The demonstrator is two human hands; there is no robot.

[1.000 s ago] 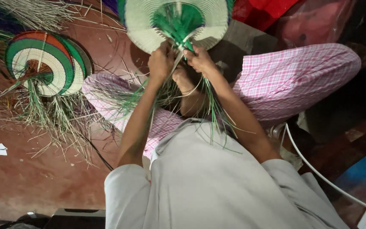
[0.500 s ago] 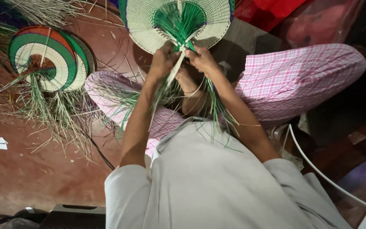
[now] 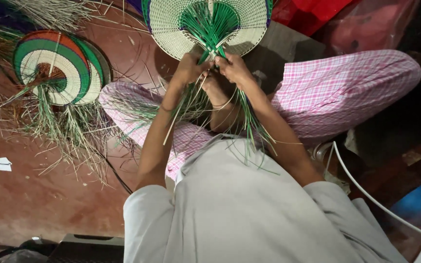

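Fan of woven cream and green strips sits above the lap, pinched at its neck by the left hand and right hand, where loose strips could slip and unravel the weave, over a reddish floor with another fan lying beyond.

The light is soft and a bit dim. It falls brightest on the pale woven fan at the far side. The right side is dark, with deep shadow. The red floor on the left is dull. Edges bend a little. Nothing glares.
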